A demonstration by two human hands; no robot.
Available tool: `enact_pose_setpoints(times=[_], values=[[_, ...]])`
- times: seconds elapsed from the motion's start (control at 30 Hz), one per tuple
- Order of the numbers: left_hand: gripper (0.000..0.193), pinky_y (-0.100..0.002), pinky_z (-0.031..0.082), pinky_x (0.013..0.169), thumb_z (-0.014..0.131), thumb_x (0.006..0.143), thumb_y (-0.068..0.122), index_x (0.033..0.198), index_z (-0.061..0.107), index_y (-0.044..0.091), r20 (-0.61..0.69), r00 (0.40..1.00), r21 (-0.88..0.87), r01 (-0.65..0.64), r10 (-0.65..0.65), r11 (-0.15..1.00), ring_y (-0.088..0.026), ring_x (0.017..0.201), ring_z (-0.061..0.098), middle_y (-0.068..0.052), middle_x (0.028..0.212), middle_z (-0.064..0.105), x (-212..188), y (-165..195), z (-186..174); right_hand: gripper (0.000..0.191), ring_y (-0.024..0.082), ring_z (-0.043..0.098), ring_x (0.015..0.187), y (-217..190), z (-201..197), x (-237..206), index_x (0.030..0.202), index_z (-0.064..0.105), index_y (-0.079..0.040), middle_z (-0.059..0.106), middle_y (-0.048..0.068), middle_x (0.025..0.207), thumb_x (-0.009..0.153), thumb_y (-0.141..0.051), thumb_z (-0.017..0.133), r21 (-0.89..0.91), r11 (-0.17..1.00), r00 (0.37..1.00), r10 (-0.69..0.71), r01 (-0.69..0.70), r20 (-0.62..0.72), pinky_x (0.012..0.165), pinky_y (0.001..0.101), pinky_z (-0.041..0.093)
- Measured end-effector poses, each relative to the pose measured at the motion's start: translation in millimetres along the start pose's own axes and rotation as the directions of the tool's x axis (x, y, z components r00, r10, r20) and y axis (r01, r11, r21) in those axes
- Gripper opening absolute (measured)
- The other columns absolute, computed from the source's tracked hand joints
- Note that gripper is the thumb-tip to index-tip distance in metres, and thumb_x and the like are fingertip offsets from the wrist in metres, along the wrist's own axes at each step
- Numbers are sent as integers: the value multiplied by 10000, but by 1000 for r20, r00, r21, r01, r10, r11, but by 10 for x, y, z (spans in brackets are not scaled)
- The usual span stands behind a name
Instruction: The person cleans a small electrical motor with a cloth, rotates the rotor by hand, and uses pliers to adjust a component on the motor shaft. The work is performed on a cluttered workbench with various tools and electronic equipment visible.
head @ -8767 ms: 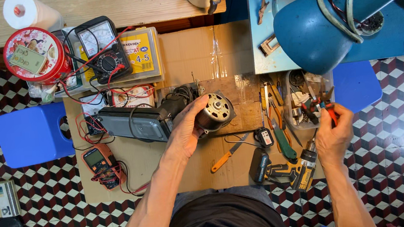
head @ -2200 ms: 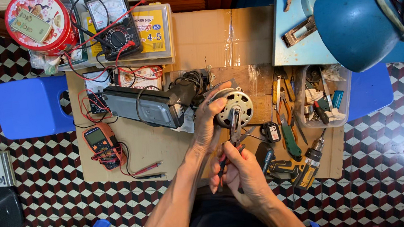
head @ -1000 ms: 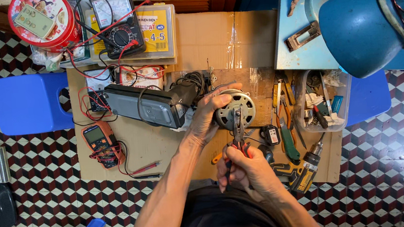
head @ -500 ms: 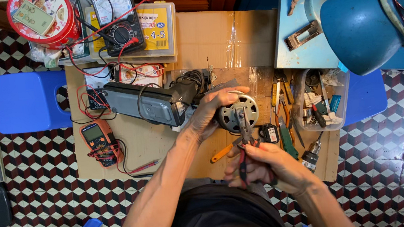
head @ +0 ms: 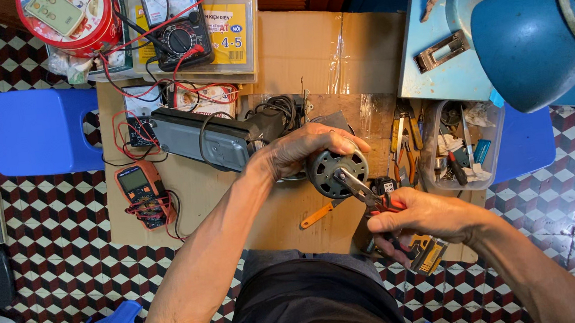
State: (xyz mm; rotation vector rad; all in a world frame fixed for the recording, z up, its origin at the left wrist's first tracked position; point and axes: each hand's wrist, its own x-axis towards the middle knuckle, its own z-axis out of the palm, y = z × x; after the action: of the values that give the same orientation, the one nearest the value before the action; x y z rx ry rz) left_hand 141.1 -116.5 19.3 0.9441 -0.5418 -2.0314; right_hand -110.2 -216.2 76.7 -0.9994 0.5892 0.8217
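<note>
Step in hand: my left hand [head: 301,152] clasps the motor [head: 336,173]; my right hand [head: 423,217] squeezes pliers [head: 364,193] at its hub. Next, I judge: firm pull.

The left hand [head: 307,149] covered the upper rim of the round motor [head: 336,173], so the part under the palm could not be made out. The tips of the pliers [head: 360,191] met the motor's face, but what they gripped was too small to tell, and their handles were buried in the right hand [head: 423,215]. At twelve o'clock the red tin [head: 70,21] and the analogue meter [head: 176,25] were cut off by the top edge. At two o'clock the blue lamp [head: 535,32] ran off the frame. The clear tray [head: 465,144] at three o'clock held tools too jumbled to name.
</note>
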Motion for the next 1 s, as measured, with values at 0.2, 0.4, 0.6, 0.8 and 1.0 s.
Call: enact_pose_setpoints(times=[0.2,0.4,0.6,0.8,1.0], values=[[641,-296,572,869,713,819,352,1286,669,-84,-91,995,-91,-52,44,994,-192,969,685,-171,1088,719,35,-66,46,429,188,689,538,151,293,103,762,610,-31,720,100,673,962,-410,636,243,958,987,-140,155,-78,443,219,437],[648,-309,603,839,703,813,368,1286,649,-72,-116,988,-132,-118,103,984,-177,955,703,-132,1060,710,22,-85,115,304,234,650,558,233,655,246,846,539,-21,626,145,673,979,-293,568,552,788,956,-161,273,-243,499,368,584],[608,-303,594,857,713,848,341,1306,634,-51,-177,976,-255,-172,129,951,-157,956,687,-120,1073,715,12,-90,210,354,265,607,553,203,991,450,886,542,-5,591,174,665,1015,-334,529,717,492,868,-319,495,-381,478,412,553],[553,-281,585,817,710,865,315,1295,664,-31,-368,908,-289,-317,201,903,-120,881,685,-87,1016,716,44,-186,313,404,264,620,603,97,1103,549,932,556,-11,603,149,718,1040,-399,524,745,349,814,-366,569,-450,517,418,547],[578,-261,562,811,732,855,287,1326,666,-42,-573,780,-266,-468,252,843,-116,902,657,-69,1042,700,116,-405,360,423,249,626,613,-20,1189,642,965,579,-51,619,123,733,1032,-459,491,780,254,804,-362,572,-472,541,413,548]])
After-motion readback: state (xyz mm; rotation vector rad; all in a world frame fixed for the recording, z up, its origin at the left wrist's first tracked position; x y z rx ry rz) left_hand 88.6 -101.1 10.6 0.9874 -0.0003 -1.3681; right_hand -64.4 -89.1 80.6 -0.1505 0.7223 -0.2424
